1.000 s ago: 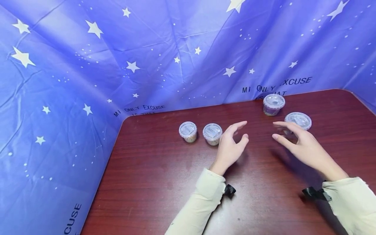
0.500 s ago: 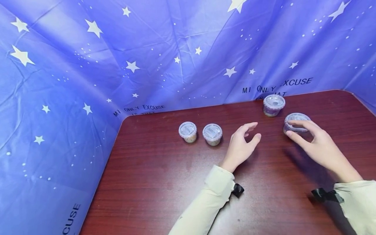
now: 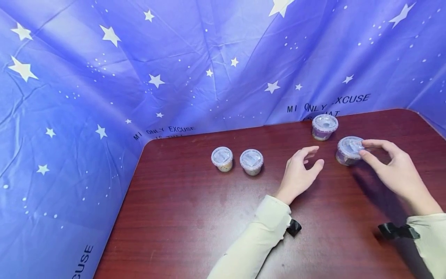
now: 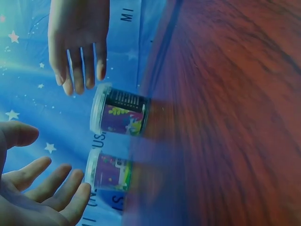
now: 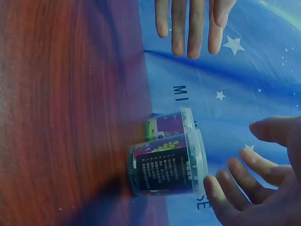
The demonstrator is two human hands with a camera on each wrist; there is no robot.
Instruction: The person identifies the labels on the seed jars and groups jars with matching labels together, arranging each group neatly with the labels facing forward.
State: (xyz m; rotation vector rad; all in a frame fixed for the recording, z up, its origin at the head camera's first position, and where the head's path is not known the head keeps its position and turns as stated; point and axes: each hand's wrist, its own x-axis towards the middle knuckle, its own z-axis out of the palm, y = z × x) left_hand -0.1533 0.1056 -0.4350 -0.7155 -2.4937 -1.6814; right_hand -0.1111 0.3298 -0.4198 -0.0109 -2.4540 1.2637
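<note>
My right hand (image 3: 400, 172) is just right of a lidded clear plastic tub (image 3: 348, 152) with a dark and purple label. In the right wrist view, its fingers (image 5: 237, 183) are spread loosely near the tub's lid, with nothing gripped; whether a fingertip touches the rim I cannot tell. A second purple-labelled tub (image 3: 324, 128) stands upright behind it, close to the table's back edge. My left hand (image 3: 300, 173) hovers over the table to the left of these tubs, fingers loosely bent and holding nothing. In the left wrist view, both tubs stand near its fingers (image 4: 66, 188).
Two smaller lidded tubs, one on the left (image 3: 223, 159) and one on the right (image 3: 251, 162), stand upright side by side left of my left hand. A blue star-patterned cloth (image 3: 209, 58) hangs along the back and left edges of the dark red wooden table (image 3: 181, 217).
Both hands have moved to the right. The right hand has passed from in front of the nearer purple-labelled tub to its right side; the left hand has left the small tubs.
</note>
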